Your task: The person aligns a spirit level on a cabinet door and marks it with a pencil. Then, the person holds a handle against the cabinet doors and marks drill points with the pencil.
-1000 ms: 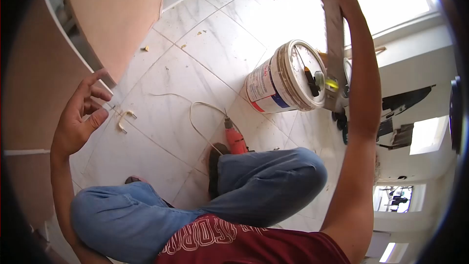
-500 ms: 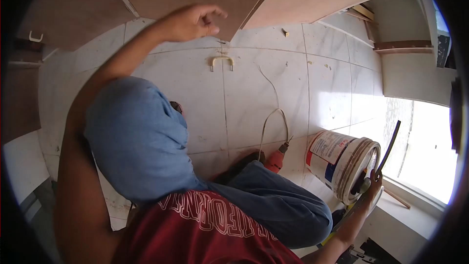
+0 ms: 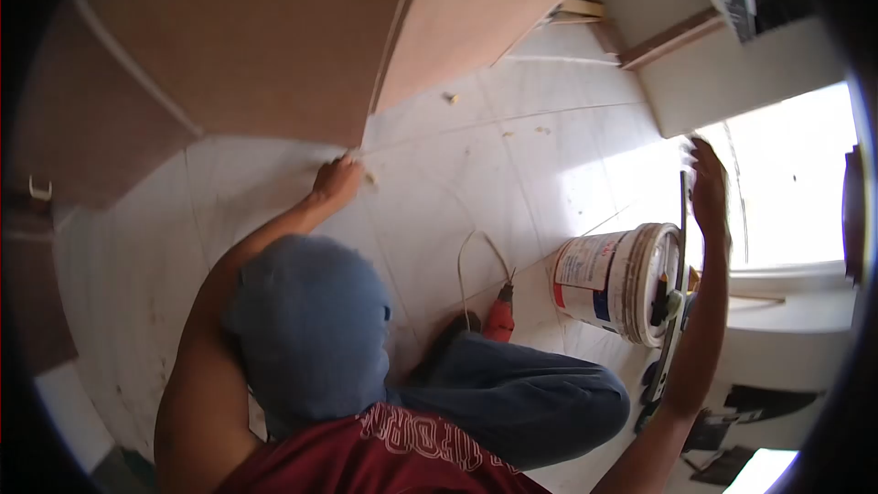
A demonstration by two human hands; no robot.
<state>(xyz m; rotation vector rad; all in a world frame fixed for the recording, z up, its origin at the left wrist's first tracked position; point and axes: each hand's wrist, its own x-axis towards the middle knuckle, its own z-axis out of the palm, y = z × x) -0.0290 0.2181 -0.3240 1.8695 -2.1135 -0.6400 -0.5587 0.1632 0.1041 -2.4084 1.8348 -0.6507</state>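
white bucket — tool on lid, contents hidden | right hand: fingers apart | left hand: cannot tell

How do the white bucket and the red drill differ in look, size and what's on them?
The bucket is broad and white with a printed label; the drill is slim and mostly red. The bucket is much the larger of the two. The bucket has small items on its lid, while nothing rests on the visible part of the drill, whose lower end is hidden by the leg. Both are on the tiled floor.
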